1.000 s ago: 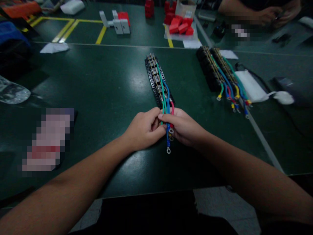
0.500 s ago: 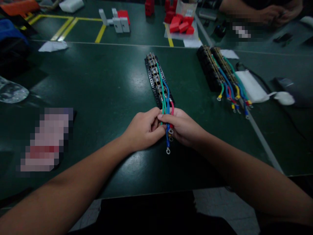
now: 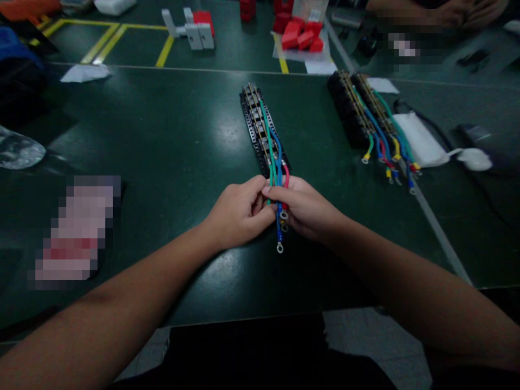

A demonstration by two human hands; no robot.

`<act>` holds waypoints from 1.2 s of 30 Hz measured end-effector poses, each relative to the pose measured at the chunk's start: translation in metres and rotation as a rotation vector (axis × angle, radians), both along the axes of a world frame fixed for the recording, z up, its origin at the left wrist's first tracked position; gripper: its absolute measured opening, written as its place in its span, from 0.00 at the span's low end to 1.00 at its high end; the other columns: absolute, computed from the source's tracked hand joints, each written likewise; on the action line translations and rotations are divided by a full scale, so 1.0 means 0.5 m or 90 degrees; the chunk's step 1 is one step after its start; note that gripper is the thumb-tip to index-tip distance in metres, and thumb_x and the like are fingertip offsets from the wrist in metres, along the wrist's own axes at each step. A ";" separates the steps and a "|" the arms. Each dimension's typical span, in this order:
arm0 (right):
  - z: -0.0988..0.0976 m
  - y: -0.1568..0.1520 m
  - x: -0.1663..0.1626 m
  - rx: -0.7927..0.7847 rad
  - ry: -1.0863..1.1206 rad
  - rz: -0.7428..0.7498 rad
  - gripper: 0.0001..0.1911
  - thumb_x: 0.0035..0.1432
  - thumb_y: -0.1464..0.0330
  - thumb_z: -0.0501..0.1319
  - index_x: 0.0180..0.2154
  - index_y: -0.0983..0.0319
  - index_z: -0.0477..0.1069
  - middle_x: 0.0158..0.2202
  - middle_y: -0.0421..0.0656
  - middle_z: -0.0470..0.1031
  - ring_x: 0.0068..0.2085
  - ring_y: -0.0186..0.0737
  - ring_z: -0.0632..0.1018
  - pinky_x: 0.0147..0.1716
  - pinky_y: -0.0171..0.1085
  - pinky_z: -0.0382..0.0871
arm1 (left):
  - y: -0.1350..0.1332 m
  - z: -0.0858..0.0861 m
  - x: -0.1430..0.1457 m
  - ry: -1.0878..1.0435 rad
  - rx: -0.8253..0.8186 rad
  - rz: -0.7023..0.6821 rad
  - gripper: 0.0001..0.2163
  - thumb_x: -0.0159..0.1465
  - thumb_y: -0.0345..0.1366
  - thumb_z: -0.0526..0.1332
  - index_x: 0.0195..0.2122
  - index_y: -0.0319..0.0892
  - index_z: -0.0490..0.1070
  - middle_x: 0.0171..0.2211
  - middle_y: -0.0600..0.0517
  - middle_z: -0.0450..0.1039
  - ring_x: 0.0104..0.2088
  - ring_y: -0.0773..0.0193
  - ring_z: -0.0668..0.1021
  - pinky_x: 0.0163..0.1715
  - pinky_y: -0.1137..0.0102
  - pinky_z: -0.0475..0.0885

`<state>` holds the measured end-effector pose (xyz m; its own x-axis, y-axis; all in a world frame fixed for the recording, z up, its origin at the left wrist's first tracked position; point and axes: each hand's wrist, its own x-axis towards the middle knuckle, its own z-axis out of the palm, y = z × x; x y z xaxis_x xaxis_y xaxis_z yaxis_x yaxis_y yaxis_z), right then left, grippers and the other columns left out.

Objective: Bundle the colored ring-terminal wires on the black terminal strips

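A long black terminal strip (image 3: 258, 123) lies on the dark green table (image 3: 162, 162), running away from me. Green, blue and red wires (image 3: 278, 168) come off its near end, tipped with ring lugs. My left hand (image 3: 239, 214) and my right hand (image 3: 305, 208) meet at that near end, both with fingers closed around the wire bundle. A blue wire's ring lug (image 3: 280, 248) hangs out below my hands.
Two more wired terminal strips (image 3: 361, 108) lie to the right beside a white pouch (image 3: 420, 142). Red blocks (image 3: 303, 39) and grey-red parts (image 3: 195, 32) sit at the back. Another person's hands (image 3: 467, 11) are at the top right. A clear bag (image 3: 18, 151) lies far left.
My hands and the wires hold their place; the view has tilted slightly, shifting everything a little upward in the picture.
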<state>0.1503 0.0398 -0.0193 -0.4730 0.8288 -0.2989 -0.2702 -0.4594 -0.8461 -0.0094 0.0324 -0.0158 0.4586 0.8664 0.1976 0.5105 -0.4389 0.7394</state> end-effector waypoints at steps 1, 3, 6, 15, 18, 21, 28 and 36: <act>0.000 0.000 0.000 -0.002 -0.003 0.002 0.07 0.54 0.74 0.66 0.26 0.63 0.70 0.24 0.39 0.69 0.25 0.32 0.68 0.27 0.34 0.63 | 0.000 0.000 0.000 0.002 0.000 0.000 0.07 0.61 0.38 0.58 0.29 0.45 0.60 0.19 0.61 0.63 0.20 0.70 0.66 0.23 0.71 0.60; 0.000 -0.001 0.000 -0.005 -0.008 0.003 0.07 0.55 0.74 0.65 0.27 0.62 0.70 0.25 0.39 0.70 0.25 0.33 0.69 0.27 0.34 0.64 | -0.001 0.000 0.001 0.006 0.002 0.002 0.07 0.61 0.38 0.57 0.29 0.45 0.60 0.20 0.61 0.64 0.20 0.70 0.66 0.23 0.71 0.60; -0.001 -0.001 0.000 -0.007 -0.010 -0.002 0.07 0.55 0.74 0.65 0.27 0.63 0.70 0.25 0.40 0.70 0.26 0.33 0.69 0.28 0.34 0.65 | -0.002 -0.001 0.001 0.007 -0.001 0.005 0.07 0.60 0.38 0.57 0.29 0.45 0.60 0.20 0.60 0.64 0.20 0.70 0.66 0.23 0.71 0.60; 0.000 -0.002 0.001 -0.008 -0.001 -0.006 0.08 0.57 0.76 0.64 0.26 0.63 0.71 0.25 0.40 0.71 0.26 0.33 0.70 0.27 0.33 0.65 | -0.001 -0.002 0.003 0.007 0.001 0.011 0.07 0.60 0.39 0.57 0.29 0.45 0.60 0.19 0.60 0.63 0.19 0.70 0.65 0.23 0.71 0.60; 0.001 -0.002 0.000 -0.011 0.000 -0.013 0.08 0.57 0.77 0.63 0.26 0.64 0.72 0.26 0.40 0.71 0.27 0.33 0.70 0.27 0.32 0.64 | -0.002 -0.001 0.004 0.015 -0.002 0.014 0.07 0.60 0.39 0.57 0.29 0.45 0.59 0.19 0.60 0.63 0.19 0.70 0.65 0.23 0.71 0.59; 0.002 -0.002 -0.001 -0.013 -0.005 -0.016 0.08 0.58 0.77 0.62 0.26 0.64 0.72 0.26 0.41 0.71 0.27 0.33 0.70 0.28 0.33 0.65 | -0.002 0.000 0.003 0.013 -0.004 0.013 0.07 0.60 0.39 0.58 0.29 0.45 0.59 0.19 0.60 0.63 0.19 0.70 0.65 0.23 0.71 0.59; 0.001 0.000 -0.001 -0.013 -0.012 -0.020 0.08 0.57 0.77 0.64 0.26 0.63 0.70 0.24 0.39 0.69 0.25 0.32 0.68 0.26 0.33 0.63 | -0.002 -0.003 0.002 0.008 0.012 0.011 0.07 0.61 0.38 0.58 0.29 0.45 0.60 0.19 0.60 0.63 0.19 0.70 0.66 0.23 0.71 0.59; -0.002 0.002 -0.001 -0.013 0.003 -0.020 0.07 0.56 0.77 0.64 0.27 0.64 0.71 0.25 0.40 0.72 0.26 0.33 0.71 0.27 0.33 0.64 | -0.003 -0.001 0.002 0.009 0.020 0.007 0.06 0.61 0.37 0.58 0.30 0.45 0.61 0.20 0.60 0.64 0.20 0.70 0.66 0.23 0.71 0.59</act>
